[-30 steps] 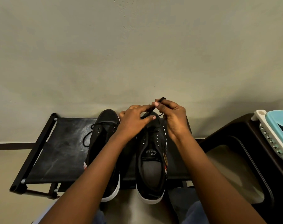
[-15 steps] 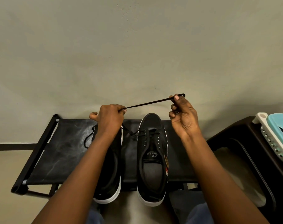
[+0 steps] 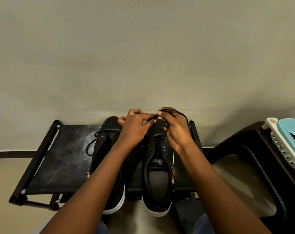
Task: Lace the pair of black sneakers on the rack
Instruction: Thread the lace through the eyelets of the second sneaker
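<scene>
left sneaker (image 3: pixel 109 132): its middle and most of its opening lie hidden under the left forearm (image 3: pixel 99 179).
right sneaker (image 3: pixel 157 168): toe hidden behind both hands.
lace (image 3: pixel 177 112): its ends vanish inside the grip of the left hand (image 3: pixel 135 127) and right hand (image 3: pixel 175 129); which eyelets it passes cannot be told.
insole print (image 3: pixel 157 162): only partly legible.
teal tray (image 3: pixel 290 132): cut off by the right edge.
rack (image 3: pixel 59 157): lower legs mostly out of sight.

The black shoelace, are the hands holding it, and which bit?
Yes. Both the left hand and right hand pinch the black shoelace near its free end, above the right sneaker.
</scene>
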